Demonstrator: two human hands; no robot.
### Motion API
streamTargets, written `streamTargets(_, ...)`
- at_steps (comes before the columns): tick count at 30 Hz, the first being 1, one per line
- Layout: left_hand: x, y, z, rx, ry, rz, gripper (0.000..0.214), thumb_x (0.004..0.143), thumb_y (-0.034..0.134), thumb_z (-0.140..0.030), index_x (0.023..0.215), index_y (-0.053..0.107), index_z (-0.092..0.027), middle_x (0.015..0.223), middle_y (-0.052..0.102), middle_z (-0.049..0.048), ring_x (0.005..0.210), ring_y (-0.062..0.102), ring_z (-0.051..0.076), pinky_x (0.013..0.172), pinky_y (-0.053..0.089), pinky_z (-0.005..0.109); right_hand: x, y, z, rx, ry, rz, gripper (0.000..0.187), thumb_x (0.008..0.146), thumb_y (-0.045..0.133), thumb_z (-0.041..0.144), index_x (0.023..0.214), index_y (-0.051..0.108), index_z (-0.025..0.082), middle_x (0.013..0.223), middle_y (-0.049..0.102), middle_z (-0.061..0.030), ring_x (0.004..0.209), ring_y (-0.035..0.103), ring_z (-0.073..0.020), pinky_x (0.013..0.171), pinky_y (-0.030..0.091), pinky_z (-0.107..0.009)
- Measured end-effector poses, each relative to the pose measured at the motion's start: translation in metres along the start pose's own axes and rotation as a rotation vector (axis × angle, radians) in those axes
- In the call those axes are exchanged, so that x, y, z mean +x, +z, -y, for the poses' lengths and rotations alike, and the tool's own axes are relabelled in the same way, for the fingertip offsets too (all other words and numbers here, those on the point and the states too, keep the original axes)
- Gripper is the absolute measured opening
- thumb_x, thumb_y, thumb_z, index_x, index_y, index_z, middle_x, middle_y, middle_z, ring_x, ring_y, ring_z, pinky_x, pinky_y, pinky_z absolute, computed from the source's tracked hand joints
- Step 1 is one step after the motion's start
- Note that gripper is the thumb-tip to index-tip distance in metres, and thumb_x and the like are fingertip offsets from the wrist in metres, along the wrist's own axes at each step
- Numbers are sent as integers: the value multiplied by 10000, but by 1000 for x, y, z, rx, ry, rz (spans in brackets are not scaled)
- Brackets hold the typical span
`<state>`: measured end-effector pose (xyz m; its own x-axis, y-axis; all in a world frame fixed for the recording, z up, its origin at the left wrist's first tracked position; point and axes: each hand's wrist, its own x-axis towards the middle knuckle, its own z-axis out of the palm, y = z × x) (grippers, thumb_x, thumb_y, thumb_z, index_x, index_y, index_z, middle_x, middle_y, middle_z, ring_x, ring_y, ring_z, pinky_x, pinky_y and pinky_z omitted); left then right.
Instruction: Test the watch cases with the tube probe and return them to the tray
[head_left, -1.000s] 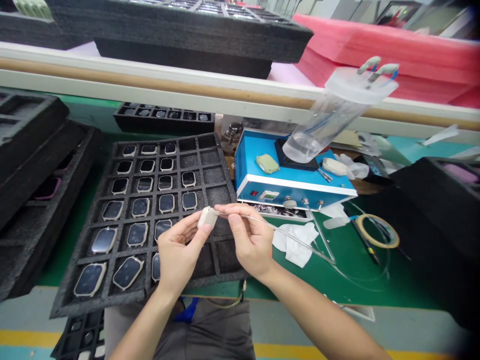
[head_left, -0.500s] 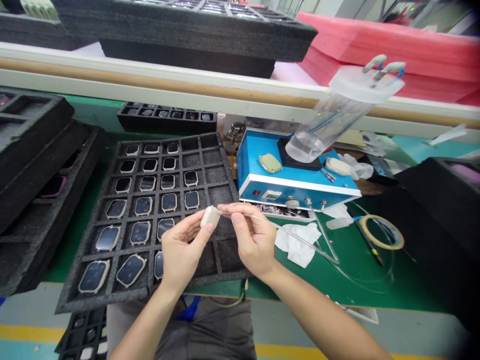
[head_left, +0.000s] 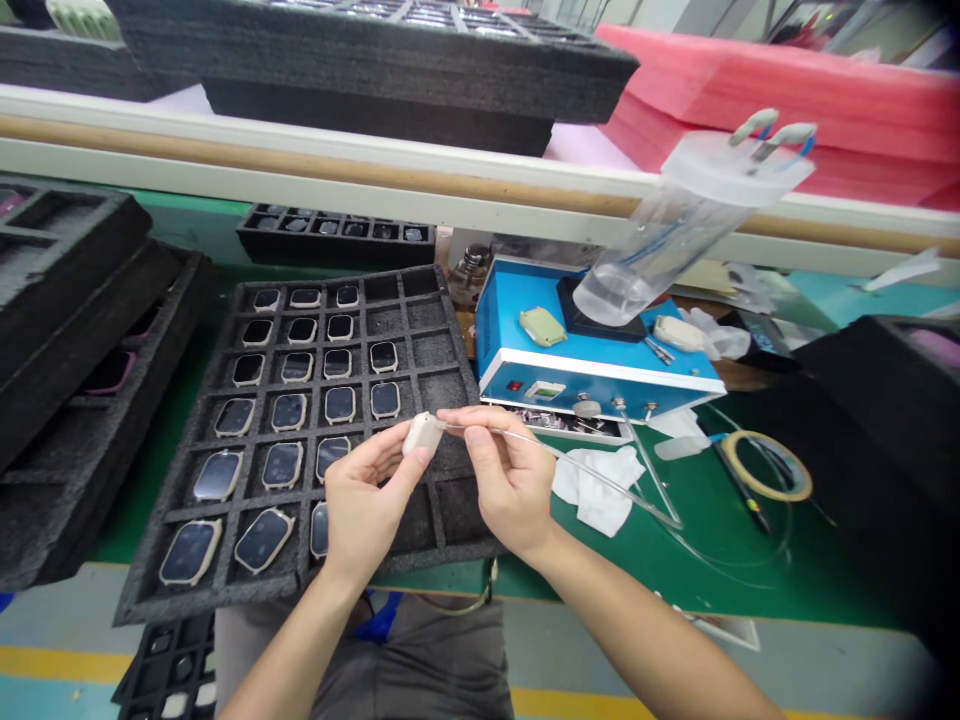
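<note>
My left hand (head_left: 375, 490) is closed on a cream-coloured smartwatch case (head_left: 423, 433), gripping it between thumb and fingers with a narrow side turned toward my other hand. Pinched in my right hand (head_left: 510, 475) is a thin clear tube (head_left: 585, 470), whose tip meets the case's edge or lies very close to it; I cannot tell which. Both hands are over a black foam tray (head_left: 439, 355). Several smartwatches (head_left: 289, 411) with dark screens sit in its compartments, and my left hand and forearm hide part of the tray.
Behind the right hand stands a blue box device (head_left: 607, 385) with a clear cylinder (head_left: 637, 250) on top. White wipes (head_left: 600, 485), a tape roll (head_left: 772, 465) and a black pen (head_left: 742, 485) lie at right. Foam trays (head_left: 67, 330) are stacked at left; a shelf (head_left: 360, 185) crosses behind.
The view has shifted very slightly. Both hands keep the same hold on the watch case and the tube, with no other visible movement.
</note>
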<state>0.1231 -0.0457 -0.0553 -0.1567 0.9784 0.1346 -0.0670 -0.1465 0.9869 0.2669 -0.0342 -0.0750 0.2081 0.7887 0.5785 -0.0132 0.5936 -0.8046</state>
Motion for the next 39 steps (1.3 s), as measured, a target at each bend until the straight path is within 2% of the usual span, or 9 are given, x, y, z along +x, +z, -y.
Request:
streamTargets(6,0,-1,0,3,8,7,298,789,899,-267,1073,852,-193,1055,845,62,915,828,207,868,669,242,0,0,0,0,-8,6,172,1045,593,210,1067,760,240,1044,801,-59,994,792,-189,866,681,-320)
streamTargets(14,0,0,0,18,8,6,322,779,901,-283,1073,849,-164,1060,842,90,913,830,243,873,685,305,-1,-1,-1,17,-4,7,172,1045,596,199,1081,760,235,1057,797,-58,1008,789,-179,881,674,-303)
streamTargets(30,0,-1,0,23,5,13,320,787,896,-292,1083,849,-183,1067,843,77,918,829,231,870,680,283,-2,0,-1,22,6,4,176,1043,595,198,1079,759,247,1057,796,-56,1009,788,-186,873,674,-312)
streamTargets(39,-1,-2,1,38,-8,18,356,784,894,-334,1095,841,-168,1082,842,94,941,825,262,897,681,347,-2,0,-1,-8,2,3,171,1044,588,214,1066,757,232,1050,798,-67,1002,789,-196,864,679,-329)
